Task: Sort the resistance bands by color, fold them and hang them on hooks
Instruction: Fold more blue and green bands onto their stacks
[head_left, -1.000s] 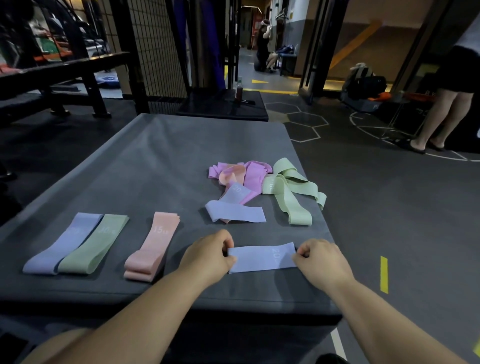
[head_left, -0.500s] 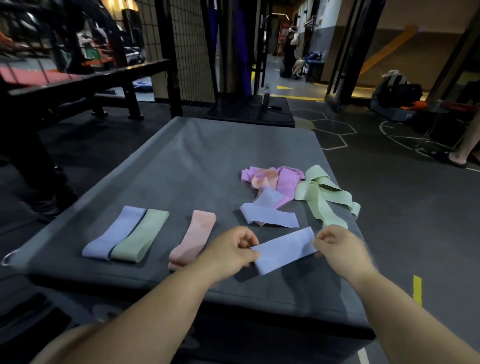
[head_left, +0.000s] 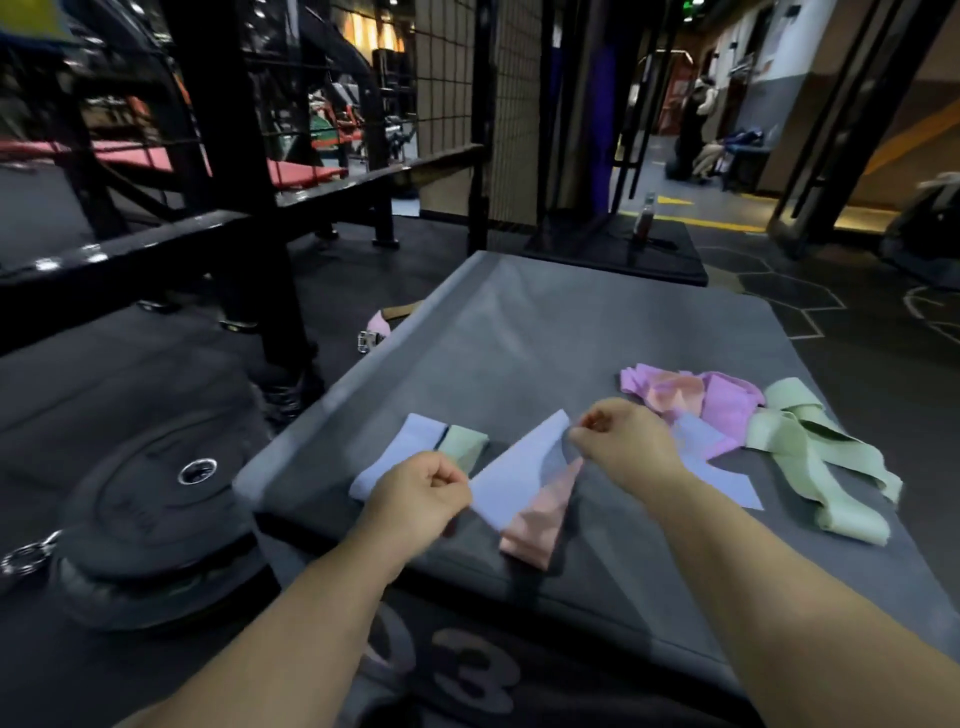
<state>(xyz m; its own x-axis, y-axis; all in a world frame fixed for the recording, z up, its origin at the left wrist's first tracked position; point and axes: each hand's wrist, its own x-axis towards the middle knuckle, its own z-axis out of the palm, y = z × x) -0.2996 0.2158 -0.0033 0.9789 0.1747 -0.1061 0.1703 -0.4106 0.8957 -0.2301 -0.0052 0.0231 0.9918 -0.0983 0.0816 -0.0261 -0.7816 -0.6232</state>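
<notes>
There's a big grey "3" (head_left: 475, 670) on the front of the surface (head_left: 571, 675); the plate (head_left: 150, 514) lettering is too blurred to read.

Dim gym, dark rubber floor (head_left: 130, 374), black steel rack (head_left: 234, 156), wire mesh partition (head_left: 452, 78), weight plates (head_left: 156, 514), yellow floor line (head_left: 727, 224)

I count three blue bands (head_left: 519, 483) for sure, two peach bands (head_left: 535, 525), one folded green band (head_left: 465, 441), plus a green tangle (head_left: 810, 457) and a purple bunch (head_left: 727, 410) I can't separate from here
</notes>
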